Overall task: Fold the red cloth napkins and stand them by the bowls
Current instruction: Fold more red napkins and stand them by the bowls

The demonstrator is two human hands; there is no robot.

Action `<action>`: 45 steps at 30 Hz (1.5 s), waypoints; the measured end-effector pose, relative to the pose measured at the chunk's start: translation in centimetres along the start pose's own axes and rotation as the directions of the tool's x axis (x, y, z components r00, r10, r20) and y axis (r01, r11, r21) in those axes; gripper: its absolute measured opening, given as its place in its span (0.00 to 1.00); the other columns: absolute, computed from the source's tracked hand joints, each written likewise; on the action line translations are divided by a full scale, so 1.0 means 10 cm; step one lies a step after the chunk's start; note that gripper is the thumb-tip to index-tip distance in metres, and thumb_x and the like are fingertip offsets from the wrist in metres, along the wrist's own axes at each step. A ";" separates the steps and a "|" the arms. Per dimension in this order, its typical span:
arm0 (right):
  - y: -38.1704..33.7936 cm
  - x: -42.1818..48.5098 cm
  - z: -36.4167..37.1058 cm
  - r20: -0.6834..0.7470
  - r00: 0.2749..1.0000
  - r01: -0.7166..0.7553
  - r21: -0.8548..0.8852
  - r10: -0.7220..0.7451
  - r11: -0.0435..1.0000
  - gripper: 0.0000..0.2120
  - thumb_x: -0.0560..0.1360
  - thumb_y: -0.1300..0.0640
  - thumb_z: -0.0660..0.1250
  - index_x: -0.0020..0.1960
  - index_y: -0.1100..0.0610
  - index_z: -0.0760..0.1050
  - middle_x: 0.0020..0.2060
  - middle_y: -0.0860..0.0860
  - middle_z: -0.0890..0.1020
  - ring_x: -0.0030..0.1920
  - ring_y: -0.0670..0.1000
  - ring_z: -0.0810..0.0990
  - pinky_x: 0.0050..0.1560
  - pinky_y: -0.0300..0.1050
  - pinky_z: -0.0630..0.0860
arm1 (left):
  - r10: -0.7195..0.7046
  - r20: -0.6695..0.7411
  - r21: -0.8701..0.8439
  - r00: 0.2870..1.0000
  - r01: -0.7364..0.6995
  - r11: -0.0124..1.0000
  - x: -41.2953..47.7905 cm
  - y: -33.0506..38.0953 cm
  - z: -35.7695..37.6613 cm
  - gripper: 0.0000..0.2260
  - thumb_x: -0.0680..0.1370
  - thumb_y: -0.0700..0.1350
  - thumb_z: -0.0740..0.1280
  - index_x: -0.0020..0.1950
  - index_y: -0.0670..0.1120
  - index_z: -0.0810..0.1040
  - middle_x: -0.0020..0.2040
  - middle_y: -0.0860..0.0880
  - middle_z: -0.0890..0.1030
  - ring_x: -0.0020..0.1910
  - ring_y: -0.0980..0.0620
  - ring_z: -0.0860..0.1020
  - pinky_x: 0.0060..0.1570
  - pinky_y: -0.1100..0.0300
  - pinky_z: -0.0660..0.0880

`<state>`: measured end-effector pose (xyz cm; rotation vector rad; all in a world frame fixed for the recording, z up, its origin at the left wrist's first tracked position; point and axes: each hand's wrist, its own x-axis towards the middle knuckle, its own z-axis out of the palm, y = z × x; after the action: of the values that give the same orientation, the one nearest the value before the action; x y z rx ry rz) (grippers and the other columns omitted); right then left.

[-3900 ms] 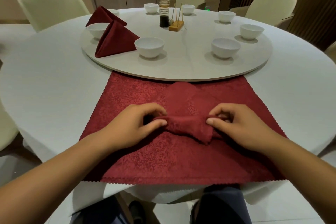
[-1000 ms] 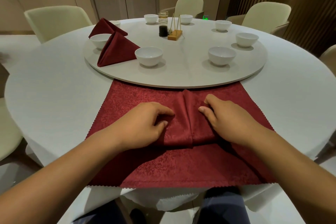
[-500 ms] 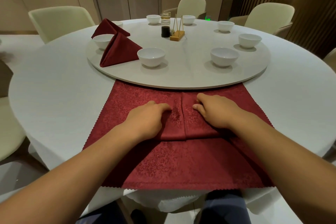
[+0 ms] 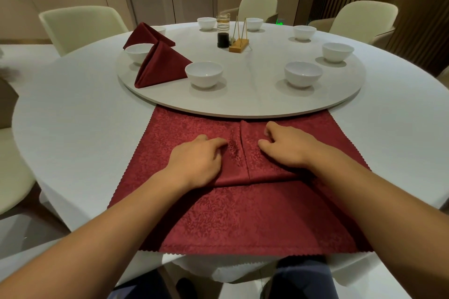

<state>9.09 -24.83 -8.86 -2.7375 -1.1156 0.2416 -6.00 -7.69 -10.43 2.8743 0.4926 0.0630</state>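
Observation:
A folded red napkin (image 4: 239,160) lies on a larger flat red cloth (image 4: 255,221) at the table's near edge, its two flaps meeting in a centre seam. My left hand (image 4: 196,160) presses the left flap flat. My right hand (image 4: 284,147) presses the right flap, fingers lightly bent. Two finished napkins stand as red pyramids on the turntable (image 4: 252,99): one (image 4: 160,65) between two white bowls (image 4: 204,74) (image 4: 138,52), another (image 4: 145,35) behind. More bowls (image 4: 303,73) (image 4: 337,52) ring the turntable with no napkin beside them.
At the turntable's centre stand a dark sauce jar (image 4: 222,31) and a wooden toothpick holder (image 4: 239,43). Cream chairs (image 4: 82,26) (image 4: 364,19) surround the round white table (image 4: 73,128). The flat cloth's far edge runs under the turntable rim.
My hands have flattened the bunched fold into two flaps and slid forward along the seam, going from pinching the cloth to pressing it down.

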 end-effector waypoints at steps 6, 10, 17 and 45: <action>-0.01 -0.04 0.04 0.025 0.999 0.033 -0.090 -0.031 0.995 0.19 0.78 0.40 0.61 0.63 0.50 0.66 0.56 0.54 0.81 0.55 0.60 0.79 0.55 0.53 0.76 | -0.074 -0.060 0.182 0.995 0.084 0.980 -0.07 0.17 -0.01 0.25 0.78 0.66 0.59 0.68 0.52 0.73 0.63 0.42 0.72 0.62 0.39 0.73 0.59 0.48 0.72; -0.01 -0.01 0.05 0.045 0.997 0.074 -0.143 -0.068 0.987 0.19 0.80 0.39 0.58 0.64 0.51 0.64 0.57 0.57 0.81 0.56 0.62 0.79 0.51 0.52 0.74 | 0.278 -0.315 0.246 0.908 -0.205 0.947 -0.06 0.20 0.11 0.13 0.76 0.53 0.64 0.56 0.47 0.79 0.57 0.44 0.75 0.54 0.41 0.75 0.49 0.48 0.74; -0.03 0.06 0.02 0.076 0.994 0.091 -0.181 -0.078 0.979 0.19 0.81 0.38 0.57 0.64 0.50 0.65 0.58 0.55 0.81 0.57 0.60 0.79 0.49 0.50 0.71 | 0.360 -0.073 0.135 0.930 -0.348 0.928 -0.14 0.14 0.27 0.31 0.81 0.61 0.40 0.81 0.53 0.62 0.83 0.50 0.54 0.80 0.50 0.56 0.70 0.49 0.64; 0.49 -1.24 0.35 -0.002 0.999 -0.043 -0.089 0.043 0.995 0.43 0.71 0.28 0.30 0.81 0.45 0.41 0.79 0.39 0.40 0.78 0.38 0.36 0.79 0.41 0.41 | 0.299 0.068 0.158 0.952 -0.306 0.939 -0.13 0.15 0.32 0.35 0.77 0.62 0.31 0.83 0.56 0.48 0.84 0.51 0.45 0.81 0.53 0.43 0.74 0.51 0.48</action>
<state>2.94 -36.64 -12.37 -2.8418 -1.0941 0.2018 -6.43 -10.20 -13.21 3.0839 0.0429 0.0101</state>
